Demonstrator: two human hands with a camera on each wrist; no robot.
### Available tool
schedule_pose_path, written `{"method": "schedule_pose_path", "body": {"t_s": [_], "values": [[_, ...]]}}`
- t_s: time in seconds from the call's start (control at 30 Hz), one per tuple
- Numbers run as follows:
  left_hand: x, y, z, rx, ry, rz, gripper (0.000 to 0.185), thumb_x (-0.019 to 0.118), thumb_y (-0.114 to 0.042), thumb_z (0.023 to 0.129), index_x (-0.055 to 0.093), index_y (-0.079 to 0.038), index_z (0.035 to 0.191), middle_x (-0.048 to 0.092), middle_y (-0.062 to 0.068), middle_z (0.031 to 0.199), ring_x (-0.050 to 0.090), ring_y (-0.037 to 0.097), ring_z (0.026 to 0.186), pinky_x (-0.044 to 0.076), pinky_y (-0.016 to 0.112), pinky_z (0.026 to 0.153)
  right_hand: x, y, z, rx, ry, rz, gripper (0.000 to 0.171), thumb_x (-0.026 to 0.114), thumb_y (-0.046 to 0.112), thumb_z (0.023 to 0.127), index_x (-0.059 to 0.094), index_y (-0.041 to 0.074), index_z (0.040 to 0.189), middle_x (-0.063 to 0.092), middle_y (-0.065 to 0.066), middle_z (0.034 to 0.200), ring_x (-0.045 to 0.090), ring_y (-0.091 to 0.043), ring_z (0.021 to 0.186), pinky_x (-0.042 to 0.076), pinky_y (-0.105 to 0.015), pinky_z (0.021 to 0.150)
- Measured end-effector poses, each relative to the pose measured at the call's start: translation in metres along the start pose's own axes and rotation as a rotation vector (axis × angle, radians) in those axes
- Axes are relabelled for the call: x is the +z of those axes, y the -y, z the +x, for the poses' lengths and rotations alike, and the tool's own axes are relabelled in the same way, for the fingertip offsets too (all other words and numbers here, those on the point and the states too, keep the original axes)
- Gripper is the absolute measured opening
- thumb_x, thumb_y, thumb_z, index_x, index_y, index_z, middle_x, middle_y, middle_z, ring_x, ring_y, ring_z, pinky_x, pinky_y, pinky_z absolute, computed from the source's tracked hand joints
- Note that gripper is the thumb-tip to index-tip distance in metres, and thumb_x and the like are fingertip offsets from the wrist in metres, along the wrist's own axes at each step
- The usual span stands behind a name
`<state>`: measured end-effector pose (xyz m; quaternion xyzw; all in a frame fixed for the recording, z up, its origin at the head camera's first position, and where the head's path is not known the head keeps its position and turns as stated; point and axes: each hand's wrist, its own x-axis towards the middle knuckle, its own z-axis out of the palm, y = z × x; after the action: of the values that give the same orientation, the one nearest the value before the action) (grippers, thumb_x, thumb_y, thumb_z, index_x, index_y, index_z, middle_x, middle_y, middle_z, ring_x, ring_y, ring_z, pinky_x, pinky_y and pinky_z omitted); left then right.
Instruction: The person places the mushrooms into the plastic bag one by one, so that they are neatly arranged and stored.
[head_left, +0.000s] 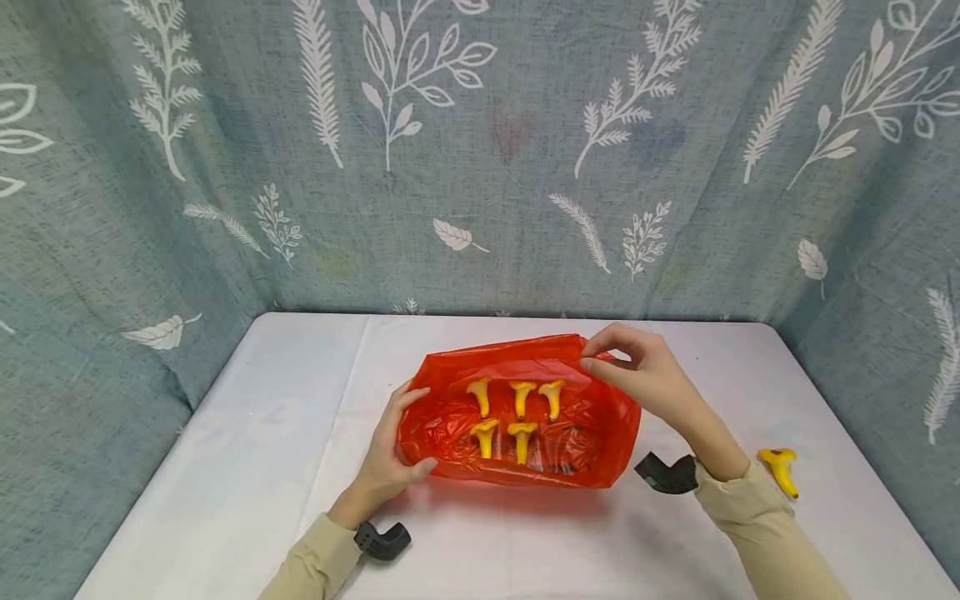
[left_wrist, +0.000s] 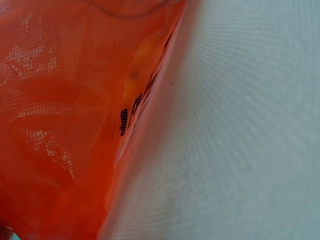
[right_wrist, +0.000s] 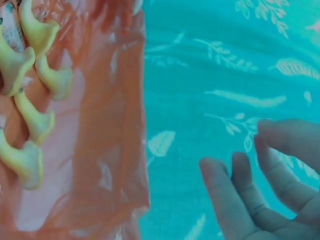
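Observation:
A red plastic bag [head_left: 450, 421] lies on the white table [head_left: 285, 433], with several yellow mushroom-shaped pieces [head_left: 520, 398] showing inside it in two rows. My left hand [head_left: 405, 429] grips the bag's left end, fingers behind and thumb in front. My right hand [head_left: 592, 357] pinches the bag's upper right rim between thumb and forefinger. The left wrist view is filled by the bag's red film [left_wrist: 60, 125] against the table [left_wrist: 240, 140]. In the right wrist view the bag [right_wrist: 110, 140] and the yellow pieces [right_wrist: 30, 120] sit at left, and my other fingers [right_wrist: 235, 195] hang free at lower right.
One more yellow mushroom piece [head_left: 780, 471] lies on the table by my right sleeve. A grey-green leaf-print curtain [head_left: 480, 150] closes off the back and both sides. Black wrist mounts [head_left: 382, 540] sit on both forearms.

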<state>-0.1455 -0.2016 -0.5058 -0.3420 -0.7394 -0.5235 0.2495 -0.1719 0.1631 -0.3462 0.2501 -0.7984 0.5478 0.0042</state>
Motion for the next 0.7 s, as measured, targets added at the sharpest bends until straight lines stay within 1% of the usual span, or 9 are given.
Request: {"method": "schedule_pose_path", "body": {"t_s": [0.07,0.13,0.27,0.37,0.47,0.53,0.63,0.7], "values": [[0.001,-0.001,0.000,0.000,-0.001,-0.003,0.089,0.070,-0.053,0.083,0.043,0.014,0.134,0.039,0.034,0.141,0.041,0.027,0.134,0.030,0.028,0.112,-0.005,-0.001,-0.006,-0.014,-0.037,0.011,0.009,0.069,0.009,0.092,0.068,0.005,0.100,0.066,-0.008,0.100,0.062,-0.019,0.098,0.055,-0.028,0.088],[0.001,-0.006,0.002,-0.002,-0.001,-0.004,0.087,0.070,-0.052,0.084,0.043,0.014,0.134,0.039,0.035,0.140,0.041,0.027,0.134,0.030,0.028,0.112,-0.009,-0.004,-0.012,-0.037,-0.076,0.033,0.009,0.069,0.006,0.092,0.068,0.003,0.101,0.066,-0.010,0.100,0.063,-0.019,0.097,0.055,-0.028,0.086],[-0.002,-0.027,0.011,0.001,-0.003,-0.013,0.084,0.070,-0.049,0.085,0.043,0.014,0.133,0.039,0.037,0.138,0.041,0.027,0.134,0.029,0.027,0.113,-0.020,-0.009,-0.022,-0.097,-0.132,0.073,0.009,0.066,-0.001,0.092,0.066,-0.003,0.101,0.065,-0.015,0.101,0.065,-0.019,0.096,0.056,-0.027,0.084],[-0.003,-0.038,0.017,0.014,-0.005,-0.013,0.081,0.071,-0.044,0.084,0.043,0.015,0.132,0.040,0.038,0.136,0.041,0.028,0.134,0.029,0.027,0.113,-0.029,-0.014,-0.028,-0.134,-0.167,0.106,0.010,0.063,-0.005,0.092,0.065,-0.006,0.102,0.064,-0.018,0.103,0.064,-0.020,0.097,0.055,-0.026,0.085],[-0.003,-0.041,0.019,0.020,-0.003,-0.013,0.080,0.072,-0.042,0.084,0.043,0.018,0.130,0.040,0.038,0.135,0.042,0.028,0.133,0.030,0.027,0.112,-0.039,-0.019,-0.034,-0.168,-0.201,0.142,0.012,0.062,-0.009,0.092,0.063,-0.011,0.104,0.065,-0.020,0.104,0.065,-0.022,0.098,0.055,-0.027,0.086],[-0.003,-0.043,0.020,0.012,0.001,-0.019,0.080,0.071,-0.042,0.085,0.043,0.018,0.130,0.040,0.040,0.135,0.043,0.028,0.132,0.031,0.028,0.112,-0.047,-0.022,-0.040,-0.181,-0.226,0.156,0.014,0.060,-0.010,0.092,0.062,-0.013,0.105,0.065,-0.020,0.104,0.066,-0.023,0.099,0.054,-0.027,0.087],[-0.004,-0.044,0.020,-0.006,0.011,-0.027,0.079,0.071,-0.040,0.085,0.043,0.019,0.129,0.039,0.042,0.134,0.043,0.031,0.131,0.033,0.029,0.112,-0.058,-0.027,-0.049,-0.173,-0.270,0.158,0.015,0.060,-0.011,0.091,0.061,-0.015,0.106,0.067,-0.017,0.102,0.067,-0.022,0.098,0.054,-0.027,0.088],[-0.004,-0.043,0.019,-0.018,0.020,-0.028,0.076,0.074,-0.033,0.082,0.043,0.017,0.131,0.038,0.042,0.135,0.044,0.036,0.129,0.036,0.033,0.111,-0.065,-0.031,-0.056,-0.156,-0.295,0.160,0.016,0.059,-0.011,0.092,0.060,-0.016,0.107,0.068,-0.015,0.101,0.068,-0.021,0.098,0.054,-0.027,0.088]]}}
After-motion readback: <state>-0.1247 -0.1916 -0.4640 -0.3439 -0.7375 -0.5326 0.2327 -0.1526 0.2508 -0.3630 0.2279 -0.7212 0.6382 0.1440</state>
